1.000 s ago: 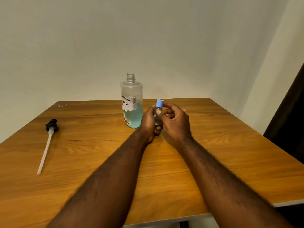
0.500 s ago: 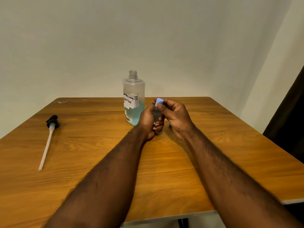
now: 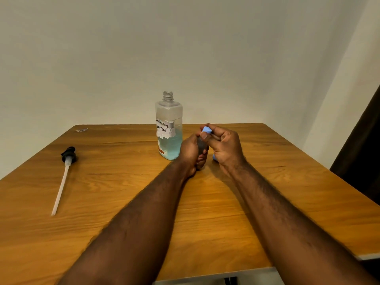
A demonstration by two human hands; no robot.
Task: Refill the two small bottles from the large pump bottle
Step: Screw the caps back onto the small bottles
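Observation:
The large clear bottle [image 3: 169,128] stands open-necked at the table's middle back, partly filled with blue liquid and bearing a taped label. Its black pump head with a long white tube [image 3: 65,171] lies flat at the left. My left hand [image 3: 192,153] grips a small clear bottle [image 3: 200,145] upright just right of the large one. My right hand [image 3: 223,145] pinches that bottle's blue cap [image 3: 206,130] between thumb and fingers. A second bit of blue [image 3: 214,157] peeks out under my right palm; what it belongs to is hidden.
The wooden table [image 3: 123,202] ends at a near edge at the bottom and a right edge beside a dark curtain [image 3: 366,145]. A small scrap [image 3: 81,130] lies at the far left corner. A plain wall stands close behind.
My right hand's thumb and fingers have closed round the blue cap, which now sits tilted at my fingertips. My left hand still holds the small bottle in the same place.

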